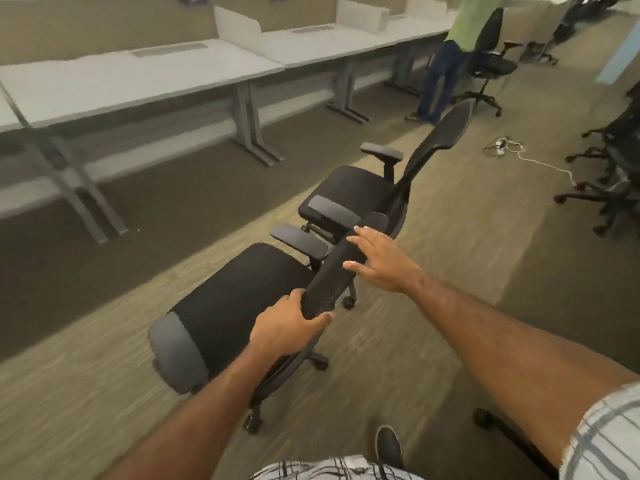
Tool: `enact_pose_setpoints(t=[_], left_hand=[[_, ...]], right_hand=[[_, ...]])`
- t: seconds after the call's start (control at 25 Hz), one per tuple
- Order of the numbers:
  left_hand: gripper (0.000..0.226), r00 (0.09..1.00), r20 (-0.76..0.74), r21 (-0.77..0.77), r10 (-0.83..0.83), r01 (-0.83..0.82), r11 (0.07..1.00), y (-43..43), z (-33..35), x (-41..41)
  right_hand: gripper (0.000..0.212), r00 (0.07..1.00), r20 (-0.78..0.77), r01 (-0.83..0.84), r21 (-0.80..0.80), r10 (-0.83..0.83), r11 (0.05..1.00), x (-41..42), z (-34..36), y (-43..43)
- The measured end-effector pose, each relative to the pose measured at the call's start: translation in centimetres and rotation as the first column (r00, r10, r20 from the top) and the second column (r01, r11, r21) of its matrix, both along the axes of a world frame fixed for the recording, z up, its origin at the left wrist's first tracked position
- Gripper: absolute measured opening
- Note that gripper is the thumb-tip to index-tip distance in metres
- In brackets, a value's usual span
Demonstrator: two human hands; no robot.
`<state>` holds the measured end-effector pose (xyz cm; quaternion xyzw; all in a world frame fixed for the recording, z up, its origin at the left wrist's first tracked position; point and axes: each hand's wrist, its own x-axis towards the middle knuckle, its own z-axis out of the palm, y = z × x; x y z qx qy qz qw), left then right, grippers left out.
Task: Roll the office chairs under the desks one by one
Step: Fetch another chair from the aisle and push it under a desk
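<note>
A black mesh office chair (239,299) stands on the carpet in front of me, seat facing the desks. My left hand (287,327) grips the near end of its backrest's top edge. My right hand (381,263) hovers with straight fingers at the far end of the same backrest, touching or just above it. A second black chair (349,192) stands right behind the first, its backrest leaning toward the right. A row of white desks (138,77) with grey legs runs along the left, with room underneath.
Another person in a green shirt (467,22) stands by a chair (491,64) at the far end of the desks. More chair bases (602,195) crowd the right side. A white cable (530,157) lies on the floor. A caster (485,419) sits near my right.
</note>
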<state>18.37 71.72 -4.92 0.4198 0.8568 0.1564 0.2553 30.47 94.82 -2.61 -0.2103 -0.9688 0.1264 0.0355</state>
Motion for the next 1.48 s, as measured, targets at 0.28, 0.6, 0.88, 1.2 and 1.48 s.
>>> enact_pose_setpoints(t=[0.28, 0.6, 0.88, 1.2, 1.48], left_hand=[[0.107, 0.959, -0.162, -0.118, 0.234, -0.254, 0.960, -0.1, 0.7, 1.9], [0.104, 0.822, -0.391, -0.052, 0.415, -0.470, 0.881, 0.4, 0.4, 4.5], [0.098, 0.775, -0.446, -0.008, 0.448, -0.504, 0.864, -1.9, 0.7, -0.1], [0.092, 0.760, -0.489, 0.002, 0.429, -0.491, 0.871, -6.6, 0.5, -5.1], [0.093, 0.732, -0.516, 0.013, 0.445, -0.513, 0.858, -10.9, 0.7, -10.6]], right_hand=[[0.064, 0.928, 0.166, -0.346, 0.058, 0.332, 0.937, -4.2, -0.3, 6.6], [0.082, 0.863, 0.158, -0.502, 0.146, 0.481, 0.853, -5.9, -0.8, 7.5], [0.071, 0.872, 0.058, -0.487, 0.190, 0.486, 0.852, -10.0, -0.3, 5.4], [0.049, 0.888, 0.048, -0.459, 0.179, 0.458, 0.870, -14.2, -0.9, 0.2], [0.042, 0.877, 0.061, -0.480, 0.180, 0.477, 0.859, -20.2, -0.4, -4.4]])
